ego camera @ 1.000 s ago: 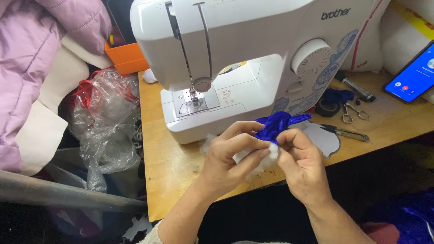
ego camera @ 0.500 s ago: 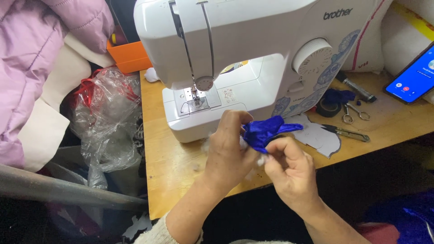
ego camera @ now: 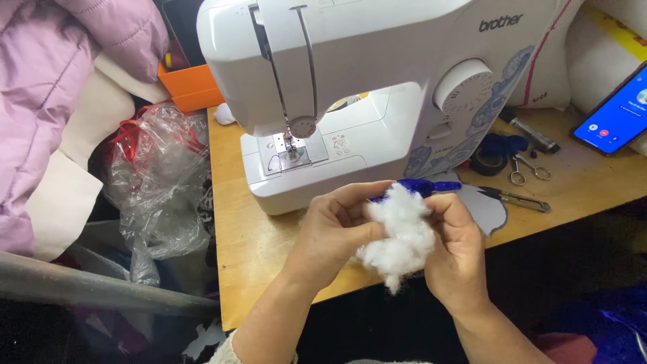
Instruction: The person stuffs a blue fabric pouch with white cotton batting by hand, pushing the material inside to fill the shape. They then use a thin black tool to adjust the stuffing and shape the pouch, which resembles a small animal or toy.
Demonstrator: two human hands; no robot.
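— Head view: where's the stuffing [ego camera: 399,236]?
— Between both hands, over the table [ego camera: 251,269] edge, just in front of the sewing machine [ego camera: 364,87].
— Left hand [ego camera: 333,232]?
— Fingers pinched onto the white tuft's left side.
— Right hand [ego camera: 458,253]?
— Clamped on its right side, thumb on top. Blue fabric [ego camera: 421,187] peeking just behind the fingers.
— Nearby?
— Scissors [ego camera: 529,168], a phone [ego camera: 617,118] at right, a plastic bag [ego camera: 158,175] at left.

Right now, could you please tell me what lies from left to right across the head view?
Pink padded jacket → clear plastic bag → left hand → white stuffing → right hand → small scissors → phone.
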